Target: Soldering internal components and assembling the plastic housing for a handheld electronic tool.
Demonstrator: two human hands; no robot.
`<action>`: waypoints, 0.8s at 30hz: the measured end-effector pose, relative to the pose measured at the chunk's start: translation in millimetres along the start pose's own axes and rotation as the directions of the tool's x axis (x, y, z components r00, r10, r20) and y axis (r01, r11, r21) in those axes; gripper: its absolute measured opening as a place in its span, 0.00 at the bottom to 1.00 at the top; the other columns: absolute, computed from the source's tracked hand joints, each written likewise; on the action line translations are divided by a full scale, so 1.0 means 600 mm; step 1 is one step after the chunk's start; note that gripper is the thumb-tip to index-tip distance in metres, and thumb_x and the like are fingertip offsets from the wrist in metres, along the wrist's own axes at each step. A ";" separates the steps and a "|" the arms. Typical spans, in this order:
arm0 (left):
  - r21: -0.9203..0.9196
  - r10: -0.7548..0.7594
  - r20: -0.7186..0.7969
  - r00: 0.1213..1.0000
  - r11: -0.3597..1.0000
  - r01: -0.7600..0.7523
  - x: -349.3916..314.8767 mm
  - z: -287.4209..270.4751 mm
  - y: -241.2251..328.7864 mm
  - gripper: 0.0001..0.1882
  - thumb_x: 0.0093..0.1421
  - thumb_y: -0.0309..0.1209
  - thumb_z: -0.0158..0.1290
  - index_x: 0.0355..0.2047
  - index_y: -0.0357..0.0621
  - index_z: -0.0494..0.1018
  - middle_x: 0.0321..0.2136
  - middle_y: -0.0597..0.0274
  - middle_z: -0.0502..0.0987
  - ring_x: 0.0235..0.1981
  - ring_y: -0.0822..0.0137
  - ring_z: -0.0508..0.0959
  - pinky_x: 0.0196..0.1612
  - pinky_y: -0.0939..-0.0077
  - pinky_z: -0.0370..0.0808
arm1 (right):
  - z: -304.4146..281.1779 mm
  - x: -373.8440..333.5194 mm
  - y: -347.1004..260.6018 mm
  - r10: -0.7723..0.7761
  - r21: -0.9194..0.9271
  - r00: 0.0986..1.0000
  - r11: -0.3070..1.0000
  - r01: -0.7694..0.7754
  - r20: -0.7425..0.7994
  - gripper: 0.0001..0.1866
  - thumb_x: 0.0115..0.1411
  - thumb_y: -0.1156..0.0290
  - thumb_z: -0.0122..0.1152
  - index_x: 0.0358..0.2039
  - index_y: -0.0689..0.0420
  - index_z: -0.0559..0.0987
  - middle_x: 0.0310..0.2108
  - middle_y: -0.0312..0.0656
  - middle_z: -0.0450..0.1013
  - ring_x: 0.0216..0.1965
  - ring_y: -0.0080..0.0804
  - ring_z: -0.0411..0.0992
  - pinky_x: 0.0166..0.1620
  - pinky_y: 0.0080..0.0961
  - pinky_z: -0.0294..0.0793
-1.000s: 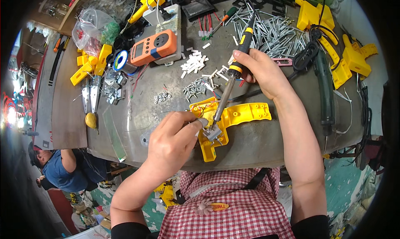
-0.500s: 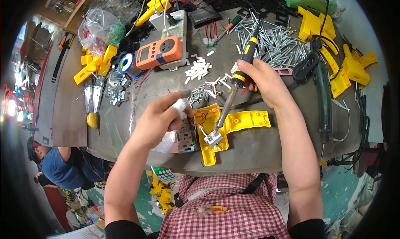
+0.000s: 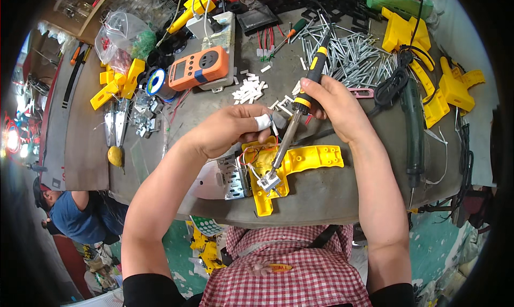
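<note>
My right hand [image 3: 334, 106] is closed around the black-and-yellow handle of a soldering iron [image 3: 289, 133], which slants down toward me. Its tip meets a small white-and-metal block [image 3: 269, 182] lying in a yellow plastic housing half [image 3: 316, 156]. Thin red and dark wires curl inside the housing. Above its upper end, my left hand [image 3: 235, 126] is closed in a pinch, with white tape on one finger and a grey cover on another fingertip. A small white tube-like piece [image 3: 275, 129] on a thin lead shows at those fingertips.
A perforated metal plate [image 3: 234, 177] lies left of the housing. Beyond are white tubes [image 3: 250, 90], a heap of long screws [image 3: 353, 52], an orange meter [image 3: 198, 68] and a solder spool [image 3: 157, 82]. A dark green electric screwdriver [image 3: 412, 130] lies right. Another person [image 3: 80, 216] sits at left.
My left hand has moved right and slightly up, from beside the housing to the small white piece, its fingers now pinched together. The iron stays on the block; the view has shifted slightly.
</note>
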State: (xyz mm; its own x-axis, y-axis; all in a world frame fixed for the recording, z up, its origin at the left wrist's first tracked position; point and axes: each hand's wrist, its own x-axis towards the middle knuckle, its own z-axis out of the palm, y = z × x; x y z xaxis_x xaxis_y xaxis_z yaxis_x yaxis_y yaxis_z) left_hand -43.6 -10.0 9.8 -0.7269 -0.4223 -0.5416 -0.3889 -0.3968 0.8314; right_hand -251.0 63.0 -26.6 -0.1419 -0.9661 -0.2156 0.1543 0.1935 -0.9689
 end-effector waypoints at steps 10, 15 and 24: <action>-0.034 0.076 0.024 0.997 0.997 -0.075 -0.023 -0.024 -0.020 0.09 0.58 0.23 0.52 0.39 0.35 0.74 0.34 0.60 0.77 0.37 0.71 0.75 0.45 0.80 0.70 | 0.004 -0.002 -0.002 -0.022 -0.033 1.000 0.999 0.022 -0.013 0.16 0.60 0.56 0.55 0.31 0.58 0.74 0.24 0.31 0.70 0.22 0.14 0.62 0.25 0.13 0.61; 0.303 0.112 -0.147 0.983 0.951 -0.063 -0.065 0.016 0.003 0.08 0.54 0.20 0.56 0.36 0.35 0.76 0.32 0.67 0.77 0.34 0.78 0.74 0.38 0.83 0.72 | 0.000 -0.006 -0.002 -0.025 -0.015 1.000 1.000 0.025 -0.009 0.15 0.61 0.56 0.55 0.30 0.56 0.74 0.24 0.29 0.70 0.23 0.12 0.61 0.26 0.12 0.59; 0.749 0.453 -0.243 0.858 0.650 -0.131 -0.099 0.063 -0.031 0.14 0.48 0.24 0.58 0.37 0.37 0.73 0.32 0.60 0.74 0.31 0.71 0.74 0.37 0.77 0.72 | 0.002 -0.018 -0.019 -0.031 -0.106 0.999 0.994 0.027 -0.040 0.17 0.60 0.56 0.56 0.31 0.58 0.74 0.23 0.31 0.69 0.21 0.13 0.61 0.23 0.12 0.59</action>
State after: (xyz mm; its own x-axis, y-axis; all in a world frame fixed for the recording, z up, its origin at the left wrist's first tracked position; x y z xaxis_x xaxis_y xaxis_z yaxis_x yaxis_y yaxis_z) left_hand -14.6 53.2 31.2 -0.6617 -0.7403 -0.1185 -0.5817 0.4072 0.7041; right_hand -250.0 71.1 -13.0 -0.1861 -0.9640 -0.1901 0.0458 0.1847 -0.9817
